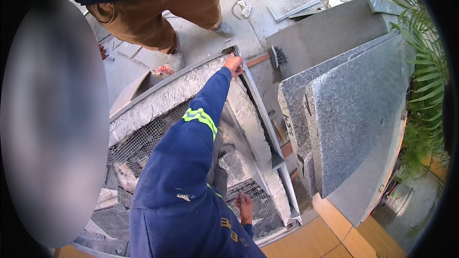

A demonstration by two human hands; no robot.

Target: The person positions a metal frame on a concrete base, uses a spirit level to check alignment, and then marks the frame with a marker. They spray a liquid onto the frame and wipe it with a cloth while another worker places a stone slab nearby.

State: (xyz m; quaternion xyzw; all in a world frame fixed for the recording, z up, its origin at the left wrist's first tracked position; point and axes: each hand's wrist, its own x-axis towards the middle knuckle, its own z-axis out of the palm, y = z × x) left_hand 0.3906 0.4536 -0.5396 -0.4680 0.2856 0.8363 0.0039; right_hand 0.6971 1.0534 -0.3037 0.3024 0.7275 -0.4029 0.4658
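Observation:
My left arm, in a dark blue sleeve with a bright reflective band, reaches far forward. Its hand (234, 64) is closed on the far corner of a metal frame (265, 110). Rough pale mortar (179, 86) lines the inside of the frame, and grey mesh (155, 126) with broken mortar pieces lies within. Close to my body, my right hand (244, 208) hovers over the mesh near the frame's right side. Its fingers are curled together; whether something small sits between them is hidden.
Speckled grey stone slabs (358, 100) lean at the right, beside a palm plant (425, 81). A black-bristled brush (277, 57) lies past the corner. Someone in brown trousers (148, 12) stands beyond the frame. Orange-brown boards (303, 241) lie at the near right; debris litters the paving.

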